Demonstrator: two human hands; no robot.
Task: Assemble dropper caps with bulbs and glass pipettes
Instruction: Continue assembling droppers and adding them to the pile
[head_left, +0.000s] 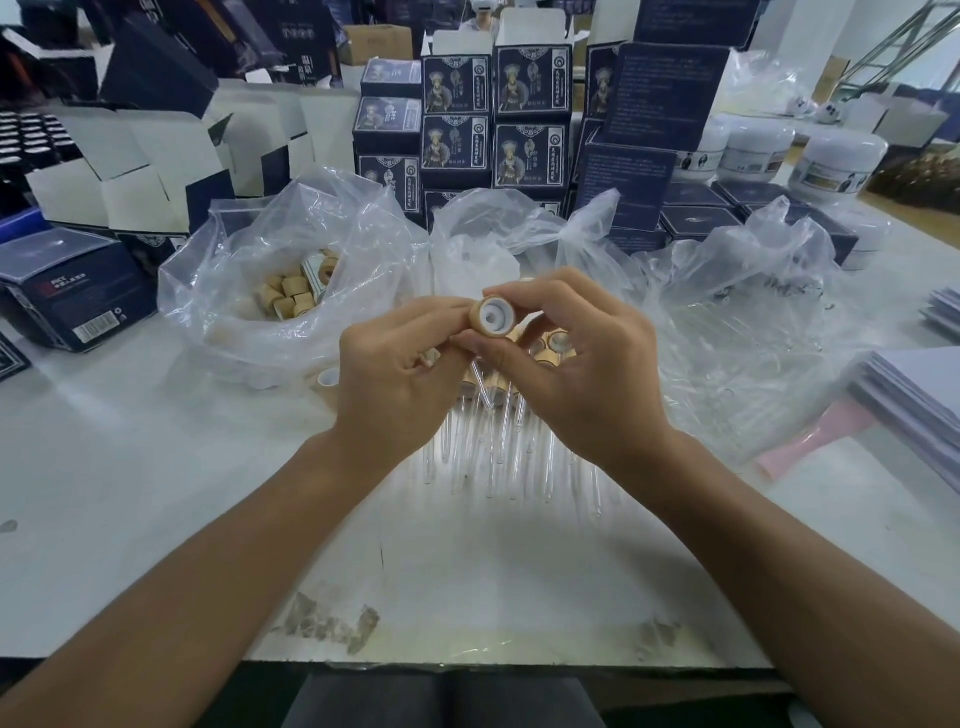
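Head view: both hands meet above the middle of the white counter (156, 467), and the wooden dropper cap (492, 317) they share serves as the landmark here. The right hand (582, 364) grasps the cap, thumb below and fingers curled over its top and far side, with the cap's open white inside turned toward the camera. The left hand (400, 374) touches the cap's left edge with its thumb and forefinger; its other fingers are curled in, and a small tan piece shows between them, though what it is cannot be told.

Directly below the cap, under and between the hands, lies a group of finished droppers (498, 441): wooden collars just behind the right hand and clear glass pipettes fanning toward the camera on the counter. Left of the cap and further back, a clear plastic bag (234, 291) sits open with a heap of loose wooden caps (293, 293) inside. Just left and below the cap, beside the left hand, 1 small white piece (327, 378) rests on the counter near the bag's edge. Behind the cap stands a second crumpled plastic bag (478, 244), and to the right of the cap a third bag (737, 332) spreads flat with thin glass tubes faintly visible through it.

Well behind the cap rise stacks of dark blue printed boxes (493, 130). Far right of the cap are white jars (831, 156) and a pile of flat pale sheets (914, 395).
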